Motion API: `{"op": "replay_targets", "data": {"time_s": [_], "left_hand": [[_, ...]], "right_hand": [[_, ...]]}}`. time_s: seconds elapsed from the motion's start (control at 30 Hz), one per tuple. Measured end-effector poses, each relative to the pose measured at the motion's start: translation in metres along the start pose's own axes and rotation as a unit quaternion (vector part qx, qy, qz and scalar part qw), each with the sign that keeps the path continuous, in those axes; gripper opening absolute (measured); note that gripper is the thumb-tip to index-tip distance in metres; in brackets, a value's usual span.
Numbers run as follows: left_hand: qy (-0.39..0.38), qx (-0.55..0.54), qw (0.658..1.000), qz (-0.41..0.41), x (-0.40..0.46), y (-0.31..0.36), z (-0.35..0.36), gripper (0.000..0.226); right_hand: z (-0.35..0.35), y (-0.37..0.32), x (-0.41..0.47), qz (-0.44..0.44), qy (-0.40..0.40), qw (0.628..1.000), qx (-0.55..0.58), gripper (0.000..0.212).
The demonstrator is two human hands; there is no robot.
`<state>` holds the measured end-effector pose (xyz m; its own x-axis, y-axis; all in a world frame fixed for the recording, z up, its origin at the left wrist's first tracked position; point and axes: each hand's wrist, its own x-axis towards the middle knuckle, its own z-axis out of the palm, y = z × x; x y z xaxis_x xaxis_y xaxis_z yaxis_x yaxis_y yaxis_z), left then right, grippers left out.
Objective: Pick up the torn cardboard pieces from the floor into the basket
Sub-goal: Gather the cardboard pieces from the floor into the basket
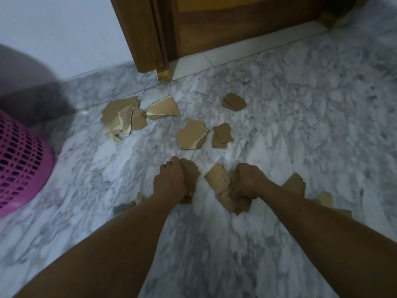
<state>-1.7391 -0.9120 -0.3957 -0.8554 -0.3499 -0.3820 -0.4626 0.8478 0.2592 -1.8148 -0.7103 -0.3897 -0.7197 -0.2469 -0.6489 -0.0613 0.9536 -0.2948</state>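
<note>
Torn brown cardboard pieces lie scattered on the marble floor (300,125). My left hand (171,181) grips one ribbed cardboard piece (192,172) low over the floor. My right hand (247,181) grips a bunch of cardboard pieces (219,179). Farther off lie a heap of pieces (122,117), a pale wedge-shaped piece (164,107), a rounded piece (192,135), a small folded piece (222,133) and a dark piece (234,101). More scraps (294,184) lie behind my right wrist, and one scrap (137,200) lies beside my left forearm. The pink basket (19,164) stands at the left edge.
A brown wooden door and its frame (154,35) stand at the back, above a pale threshold (247,52). A light wall (64,29) runs along the back left. A dark blurred shape (25,87) sits behind the basket.
</note>
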Motion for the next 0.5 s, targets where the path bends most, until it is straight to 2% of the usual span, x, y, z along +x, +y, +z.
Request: {"op": "replay_targets", "data": {"time_s": [0.17, 0.27, 0.4, 0.5], "left_hand": [[0.024, -0.079, 0.996, 0.045, 0.037, -0.004, -0.021, 0.078], [0.024, -0.072, 0.994, 0.076, 0.066, -0.002, -0.033, 0.089], [0.015, -0.062, 0.996, 0.060, 0.099, 0.013, -0.045, 0.086], [-0.010, -0.036, 0.998, 0.050, 0.122, 0.025, -0.044, 0.086]], "right_hand": [[-0.030, -0.021, 0.027, -0.049, 0.089, 0.994, 0.024, 0.059], [-0.056, -0.034, 0.054, -0.074, 0.138, 0.988, -0.001, 0.056], [-0.081, -0.046, 0.089, -0.096, 0.130, 0.987, 0.001, 0.062], [-0.088, -0.053, 0.113, -0.092, 0.094, 0.991, -0.033, 0.079]]}}
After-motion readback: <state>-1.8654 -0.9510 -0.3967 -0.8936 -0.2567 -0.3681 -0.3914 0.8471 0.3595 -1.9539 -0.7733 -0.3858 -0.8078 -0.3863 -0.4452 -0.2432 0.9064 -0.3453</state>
